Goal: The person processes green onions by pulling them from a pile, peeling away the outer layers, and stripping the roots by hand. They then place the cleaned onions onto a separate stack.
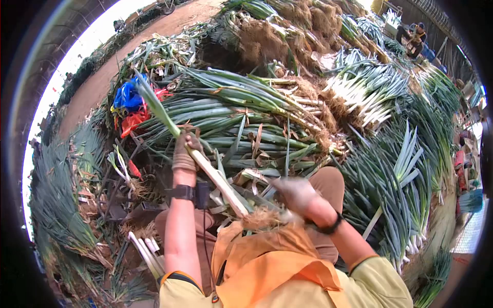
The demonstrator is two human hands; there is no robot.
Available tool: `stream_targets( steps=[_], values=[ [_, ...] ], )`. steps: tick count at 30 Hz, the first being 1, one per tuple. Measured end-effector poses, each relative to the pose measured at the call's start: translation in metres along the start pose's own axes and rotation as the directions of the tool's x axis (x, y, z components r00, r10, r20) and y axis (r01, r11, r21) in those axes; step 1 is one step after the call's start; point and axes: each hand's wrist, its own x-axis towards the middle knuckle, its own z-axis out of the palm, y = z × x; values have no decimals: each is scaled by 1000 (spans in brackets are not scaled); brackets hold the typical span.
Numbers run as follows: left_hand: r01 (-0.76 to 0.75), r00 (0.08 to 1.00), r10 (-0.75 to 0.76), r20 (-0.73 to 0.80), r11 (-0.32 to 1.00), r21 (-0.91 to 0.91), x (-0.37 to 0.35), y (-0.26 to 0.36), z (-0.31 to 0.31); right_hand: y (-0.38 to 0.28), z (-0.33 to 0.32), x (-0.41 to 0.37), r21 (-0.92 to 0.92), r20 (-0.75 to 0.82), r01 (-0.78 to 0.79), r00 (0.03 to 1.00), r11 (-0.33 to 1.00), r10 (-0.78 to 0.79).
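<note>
Long green-and-white leek stalk (215, 177) is clasped by the left hand (184, 154), blurred right hand (295, 192) (grip indiscernible) at its roots; few clean pale stalks (146, 251) are laid aside, large earthy-rooted leek heap (246, 108) is judged unprocessed.

Heaps of leeks (246, 108) cover the ground ahead. Blue and red bags (131, 105) lie at their left, near a dirt path (102, 82).

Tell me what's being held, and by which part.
The left hand grips a long white-and-green leek mid-stalk; blurred right hand is at its rooty end.
</note>
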Motion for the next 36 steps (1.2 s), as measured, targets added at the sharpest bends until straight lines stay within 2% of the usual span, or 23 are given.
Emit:
stream_targets(
  steps=[1,2,3,4,7,8,10,11,14,15,17,20,21,23,25,26,27,29,31,33,34,35,36],
  values=[
    [-36,999,36,33,999,-3,-6,-11,-9,20,35,35,191,-158,142,981,971,-112],
    [29,996,-25,91,999,-45,-3,-17,-23,-10,19,59,647,0,26,999,762,-34],
    [97,985,-83,154,991,-88,-1,-23,-34,-23,21,71,889,258,-205,963,410,-78],
    [108,973,-95,211,993,-49,-10,-29,-25,-34,38,81,934,275,-235,954,270,-122],
    [46,994,-54,92,995,86,-10,-16,-38,-38,67,62,655,384,-283,923,701,14],
    [5,1000,-8,20,984,177,-6,-4,-48,-19,77,36,503,271,73,933,861,-237],
    [-27,996,44,-79,979,202,-4,19,-57,-26,43,-39,585,234,147,911,797,-339],
    [-38,996,53,-78,981,192,-2,23,-60,-36,8,-66,500,512,-215,855,839,-86],
    [-158,947,282,-155,827,539,-4,26,-69,-28,-69,-126,582,413,-394,897,711,158],
    [-212,950,300,-85,821,530,-6,25,-68,-36,-82,-131,790,386,-482,871,379,304],
    [-168,951,273,-146,851,497,-5,15,-63,-35,-96,-104,439,517,-650,747,620,418],
    [-121,964,214,-160,883,453,-19,-20,-54,7,-40,-48,-140,221,-64,971,988,95],
    [-116,973,188,-132,897,427,-28,-32,-50,-3,-28,-12,-217,142,-225,956,950,258],
    [-91,991,124,-47,892,443,-54,-57,-36,10,7,57,159,-94,-71,992,985,87],
    [-83,993,115,-22,824,560,-72,-77,-25,2,21,119,701,30,-111,991,705,127],
    [-102,992,128,-7,820,563,-86,-84,-13,-4,28,137,752,-4,-51,997,658,82],
    [-67,997,80,-1,835,546,-94,-86,-5,-12,32,146,901,147,-156,988,404,55],
    [-25,994,81,-69,805,592,-101,-82,0,-11,32,155,783,454,-421,890,458,43],
    [-45,993,98,-60,810,584,-109,-73,6,-6,28,140,739,336,-364,929,567,157],
    [-86,994,106,-2,819,567,-113,-64,-2,35,40,116,868,247,-373,897,328,366],
    [-101,994,107,19,844,527,-114,-58,-6,56,42,103,854,175,-378,856,358,487],
    [-113,993,107,40,865,488,-115,-52,-8,82,51,88,556,168,-515,839,653,518],
    [-117,993,99,65,905,409,-116,-47,-9,114,72,77,-209,187,-345,904,915,383]
  ],
)
